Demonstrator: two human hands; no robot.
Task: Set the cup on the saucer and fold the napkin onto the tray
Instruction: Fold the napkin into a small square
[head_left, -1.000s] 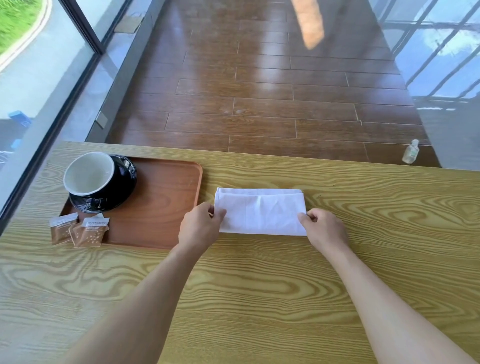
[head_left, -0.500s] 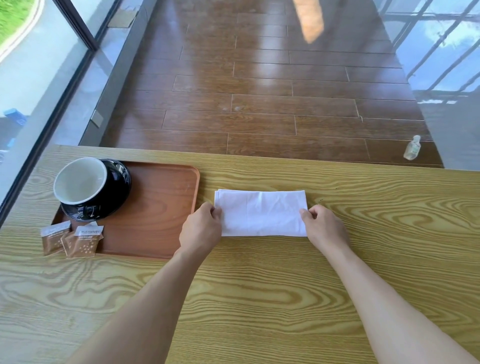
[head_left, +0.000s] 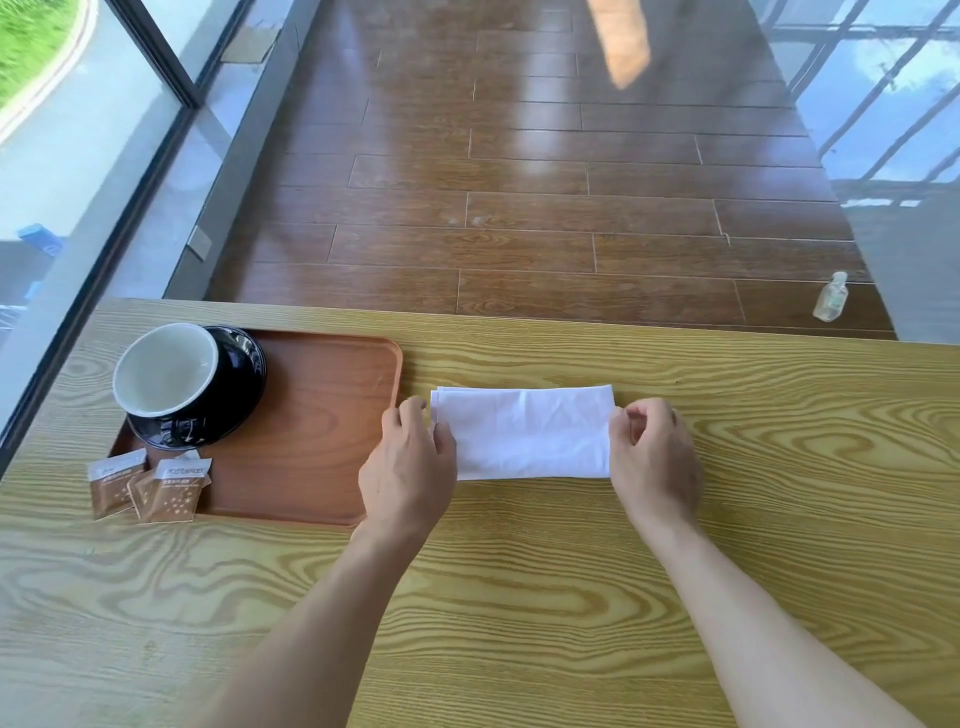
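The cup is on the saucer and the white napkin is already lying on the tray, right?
Not quite. The cup is on the saucer, but the head view shows the napkin lying on the table, just right of the tray, with both hands, left and right, at its ends.

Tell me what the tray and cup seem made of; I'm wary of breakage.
Tray: looks like reddish-brown wood with a matte finish, grain lines showing. Cup: probably glazed ceramic, glossy black outside, white inside, so likely breakable.
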